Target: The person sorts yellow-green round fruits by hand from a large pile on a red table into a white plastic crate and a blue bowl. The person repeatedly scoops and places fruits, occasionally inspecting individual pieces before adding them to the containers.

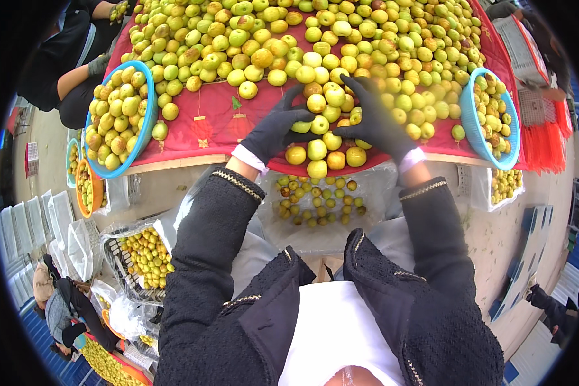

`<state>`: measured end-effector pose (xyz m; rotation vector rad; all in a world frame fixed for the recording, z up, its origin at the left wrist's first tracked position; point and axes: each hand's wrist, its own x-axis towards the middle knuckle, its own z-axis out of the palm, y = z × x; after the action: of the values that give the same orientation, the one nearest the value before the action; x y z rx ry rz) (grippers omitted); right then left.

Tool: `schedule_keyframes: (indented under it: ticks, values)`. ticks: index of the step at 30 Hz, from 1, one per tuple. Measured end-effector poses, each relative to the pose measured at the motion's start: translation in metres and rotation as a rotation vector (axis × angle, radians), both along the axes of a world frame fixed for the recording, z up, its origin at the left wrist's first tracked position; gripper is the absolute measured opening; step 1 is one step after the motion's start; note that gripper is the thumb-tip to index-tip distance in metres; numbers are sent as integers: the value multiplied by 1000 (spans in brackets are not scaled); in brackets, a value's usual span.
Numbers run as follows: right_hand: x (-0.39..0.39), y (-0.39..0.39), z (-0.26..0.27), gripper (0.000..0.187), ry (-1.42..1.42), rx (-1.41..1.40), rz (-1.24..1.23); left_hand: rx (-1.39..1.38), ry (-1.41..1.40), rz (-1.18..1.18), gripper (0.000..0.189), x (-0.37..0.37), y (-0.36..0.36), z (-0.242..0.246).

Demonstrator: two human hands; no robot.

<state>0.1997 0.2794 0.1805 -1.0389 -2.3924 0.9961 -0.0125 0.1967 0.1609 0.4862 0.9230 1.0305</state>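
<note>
Yellow-green jujube-like fruits point(263, 58) are heaped over a red cloth point(188, 116) on a table. My left hand point(280, 123), in a black glove, lies at the left of a cluster of fruits at the table's near edge, fingers apart and curved against a green fruit point(301, 126). On the cluster's right side, my right hand point(369, 113), gloved too, has its fingers spread beside the fruits. Whether either hand grips a fruit cannot be told. Below the edge, a plastic-lined crate point(270, 231) holds more fruits.
Blue baskets full of fruit stand left point(150, 120) and right point(468, 116) on the table. An orange basket point(81, 205) and a lined black crate point(113, 255) sit lower left. Red net bags point(543, 144) hang at right. A co-worker's gloved hand point(99, 63) is at upper left.
</note>
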Motion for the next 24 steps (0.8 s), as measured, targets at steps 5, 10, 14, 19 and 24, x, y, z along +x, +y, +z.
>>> schedule_keyframes:
  ticks: [5, 10, 14, 19, 24]
  values:
    - [-5, -7, -3, 91, 120, -113, 67, 212, -24, -31, 60, 6, 5, -4]
    - [-4, -9, -4, 85, 235, -288, 63, 7, -449, -86, 57, 11, 6, 2]
    - [1, -13, 10, 81, 296, -337, 109, 232, -166, -118, 58, 9, 5, 2]
    - [14, -26, 36, 81, 289, -349, 123, 742, 633, -163, 68, 9, -11, 11]
    - [30, -72, 48, 83, 321, -556, 88, 584, 565, -258, 73, 24, -54, 39]
